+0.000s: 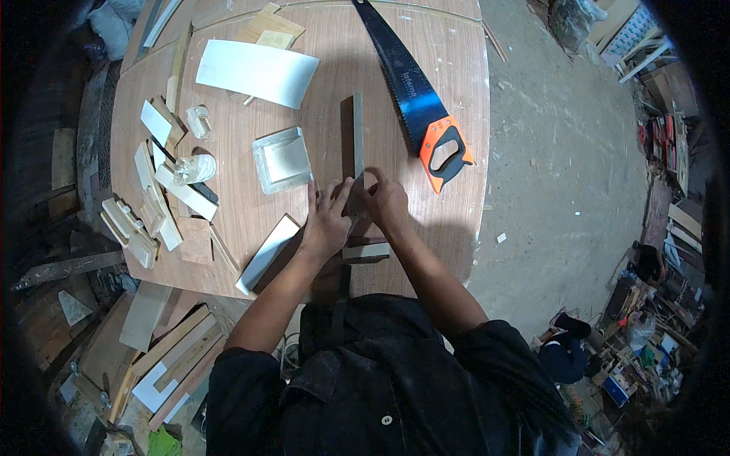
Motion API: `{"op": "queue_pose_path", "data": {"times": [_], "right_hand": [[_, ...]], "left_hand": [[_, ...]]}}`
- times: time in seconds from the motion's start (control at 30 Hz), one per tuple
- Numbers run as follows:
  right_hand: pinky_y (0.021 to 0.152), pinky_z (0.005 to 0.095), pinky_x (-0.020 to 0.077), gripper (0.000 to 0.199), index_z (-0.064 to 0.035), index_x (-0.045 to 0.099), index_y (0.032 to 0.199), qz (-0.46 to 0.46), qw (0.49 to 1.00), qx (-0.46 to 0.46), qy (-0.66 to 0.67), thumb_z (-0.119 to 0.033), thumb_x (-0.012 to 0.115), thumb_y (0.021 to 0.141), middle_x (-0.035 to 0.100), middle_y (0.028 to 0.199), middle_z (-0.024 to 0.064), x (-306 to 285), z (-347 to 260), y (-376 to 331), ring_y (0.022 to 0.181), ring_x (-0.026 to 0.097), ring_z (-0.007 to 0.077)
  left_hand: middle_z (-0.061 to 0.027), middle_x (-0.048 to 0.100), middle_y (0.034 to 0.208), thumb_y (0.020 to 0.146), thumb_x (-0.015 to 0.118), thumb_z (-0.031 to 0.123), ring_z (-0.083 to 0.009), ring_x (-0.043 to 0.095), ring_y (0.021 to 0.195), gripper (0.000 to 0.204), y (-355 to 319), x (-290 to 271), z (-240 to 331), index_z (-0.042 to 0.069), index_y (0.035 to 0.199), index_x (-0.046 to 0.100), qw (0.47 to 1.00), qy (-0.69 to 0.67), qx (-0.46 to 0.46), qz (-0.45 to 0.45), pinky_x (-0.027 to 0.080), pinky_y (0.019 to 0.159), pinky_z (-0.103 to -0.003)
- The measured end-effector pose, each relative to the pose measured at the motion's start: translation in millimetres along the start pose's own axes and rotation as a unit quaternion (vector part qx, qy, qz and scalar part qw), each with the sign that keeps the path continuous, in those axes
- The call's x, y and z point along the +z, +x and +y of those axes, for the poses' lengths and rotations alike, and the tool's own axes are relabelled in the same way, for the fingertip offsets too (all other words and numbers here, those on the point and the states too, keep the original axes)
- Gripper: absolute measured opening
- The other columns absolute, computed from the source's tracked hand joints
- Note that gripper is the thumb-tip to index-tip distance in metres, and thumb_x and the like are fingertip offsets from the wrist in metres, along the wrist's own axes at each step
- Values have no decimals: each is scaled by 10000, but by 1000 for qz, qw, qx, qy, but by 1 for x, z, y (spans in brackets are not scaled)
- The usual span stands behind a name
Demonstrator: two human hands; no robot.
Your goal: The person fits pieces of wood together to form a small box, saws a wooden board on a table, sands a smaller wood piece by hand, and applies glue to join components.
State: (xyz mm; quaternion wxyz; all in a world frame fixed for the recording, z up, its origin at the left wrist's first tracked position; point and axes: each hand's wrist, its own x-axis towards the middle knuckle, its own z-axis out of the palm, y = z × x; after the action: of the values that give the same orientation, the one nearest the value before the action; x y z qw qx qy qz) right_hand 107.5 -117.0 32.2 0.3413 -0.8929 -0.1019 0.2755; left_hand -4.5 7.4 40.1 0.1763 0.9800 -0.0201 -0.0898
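Note:
A narrow wooden board [358, 137] stands on its long edge on the table, pointing away from me. My left hand [327, 226] presses its fingers against the board's left side, with one finger stretched toward the tray. On the other side, my right hand [386, 204] grips the same board with bent fingers, their tips partly hidden. A short pale wood piece [366, 251] lies crosswise at the board's near end; whether the two are joined I cannot tell. Left of my hands are a square, shallow whitish tray [282, 161] and a white-faced block [268, 254].
A handsaw [414, 99] with an orange and black handle lies at the right of the wooden table [464, 76]. A white panel [257, 72] lies at the far left. Nearby stand a jar [195, 169] with a brush, a small clear container [198, 121] and several wood offcuts [156, 197].

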Motion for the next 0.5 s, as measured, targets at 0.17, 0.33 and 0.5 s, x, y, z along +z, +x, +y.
{"op": "queue_pose_path", "data": {"times": [0.17, 0.33, 0.5], "right_hand": [[662, 439, 550, 386, -176, 658, 1206, -12, 998, -41, -51, -249, 736, 835, 725, 808, 138, 1, 1, 1, 730, 710, 346], [716, 441, 548, 322, -191, 670, 1158, 3, 988, -128, -88, -219, 713, 840, 719, 833, 144, 6, 15, 3, 809, 694, 354], [727, 456, 522, 305, -152, 663, 1124, -10, 985, -148, -82, -203, 711, 827, 706, 816, 153, 4, 11, 4, 798, 681, 357]], "left_hand": [[-177, 390, 1532, 864, 697, 269, -384, 304, 1428, 285, -2, 14, -4, 35, 704, 732, 999, 13, 9, 36, 119, 1174, -707], [-196, 466, 1462, 851, 698, 282, -392, 320, 1413, 275, -2, 18, -5, 29, 757, 750, 999, 3, 9, 39, 112, 1172, -713], [-193, 466, 1461, 834, 708, 277, -389, 320, 1408, 271, -3, 22, -6, 11, 808, 755, 998, -4, 6, 55, 109, 1173, -711]]}}
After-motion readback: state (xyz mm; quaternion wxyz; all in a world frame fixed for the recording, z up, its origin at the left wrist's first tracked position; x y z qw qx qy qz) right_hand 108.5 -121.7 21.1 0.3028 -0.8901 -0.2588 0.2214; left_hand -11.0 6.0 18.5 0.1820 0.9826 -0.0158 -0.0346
